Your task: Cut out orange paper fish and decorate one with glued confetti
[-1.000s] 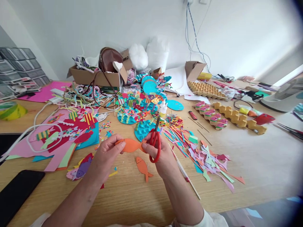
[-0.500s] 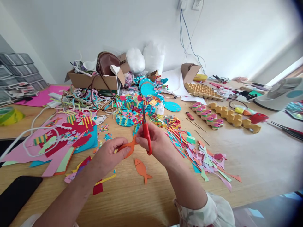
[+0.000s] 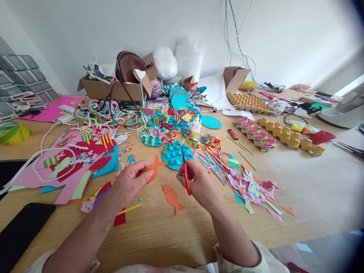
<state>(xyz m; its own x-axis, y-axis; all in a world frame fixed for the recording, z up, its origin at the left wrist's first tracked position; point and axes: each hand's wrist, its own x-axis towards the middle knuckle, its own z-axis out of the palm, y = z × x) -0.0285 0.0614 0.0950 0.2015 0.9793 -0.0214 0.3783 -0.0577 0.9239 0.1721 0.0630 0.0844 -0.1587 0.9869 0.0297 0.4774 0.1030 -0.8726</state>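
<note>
Hands apart, fish in the left

On my feed, the right hand (image 3: 199,184) has let go of the tail; the orange paper fish (image 3: 153,170) is now pinched by the left hand (image 3: 132,180) alone, above the bench (image 3: 159,237). The right fingers grip only the red-handled scissors (image 3: 186,178), so I judge the paper clear of the blades. A second orange fish (image 3: 171,196) lies between the wrists.

Left fingers cover the held fish's other end. I cannot tell whether the blades, dark against the blue disc (image 3: 167,159), are parted. The black phone (image 3: 25,227) is cut off leftward.
</note>
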